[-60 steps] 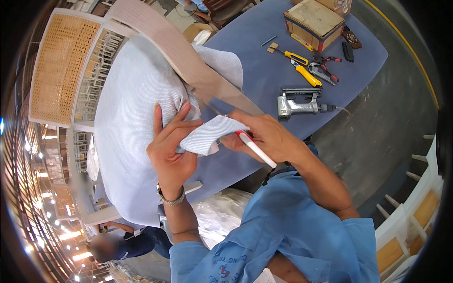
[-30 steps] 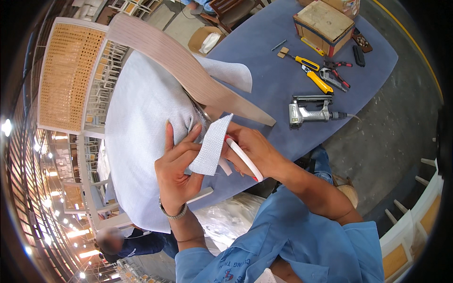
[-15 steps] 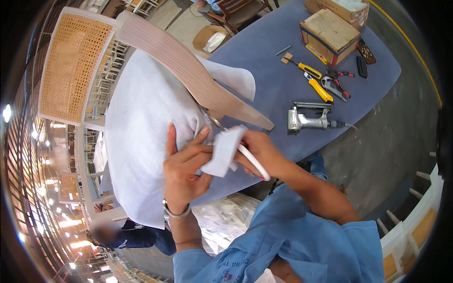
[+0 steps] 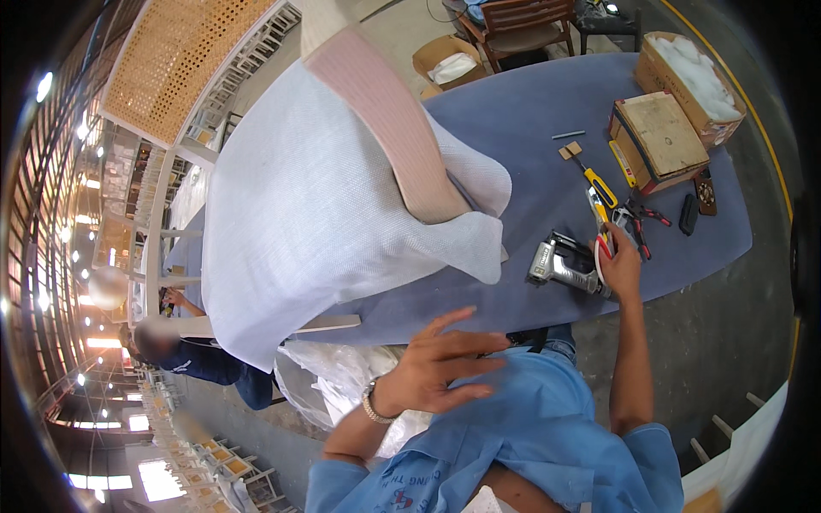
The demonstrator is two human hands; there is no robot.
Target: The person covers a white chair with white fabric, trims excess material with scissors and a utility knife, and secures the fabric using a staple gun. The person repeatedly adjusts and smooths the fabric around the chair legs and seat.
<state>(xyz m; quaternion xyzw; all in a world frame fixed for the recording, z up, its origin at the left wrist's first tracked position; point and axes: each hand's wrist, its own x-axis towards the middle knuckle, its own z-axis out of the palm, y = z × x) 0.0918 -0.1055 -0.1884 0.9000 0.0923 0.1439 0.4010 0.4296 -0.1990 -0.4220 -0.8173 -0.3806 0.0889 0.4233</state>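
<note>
Over the table's right part, my right hand (image 4: 623,263) is closed round the handles of scissors (image 4: 604,248) with white and red grips. The scissors lie among the tools, right beside a silver staple gun (image 4: 564,263). Held up before my body, my left hand (image 4: 445,368) has its fingers spread and holds nothing. Pale grey-blue woven fabric (image 4: 299,197) covers a chair seat and hangs over its sides. A cut flap of it (image 4: 479,244) sits around the base of a curved wooden chair part (image 4: 389,120). The chair's cane back (image 4: 192,60) rises at the far left.
On the blue-grey table (image 4: 505,128) are a yellow-handled tool (image 4: 601,188), red-and-black pliers (image 4: 643,224), a black case (image 4: 688,214), a closed box (image 4: 658,141) and a carton of white filling (image 4: 691,77). Clear plastic (image 4: 329,376) lies below the table edge. Another person (image 4: 205,363) is at the left.
My right hand has moved right with the scissors, from the fabric to the tools. My left hand has left the fabric and drawn back. The small fabric piece between my hands is out of sight.
</note>
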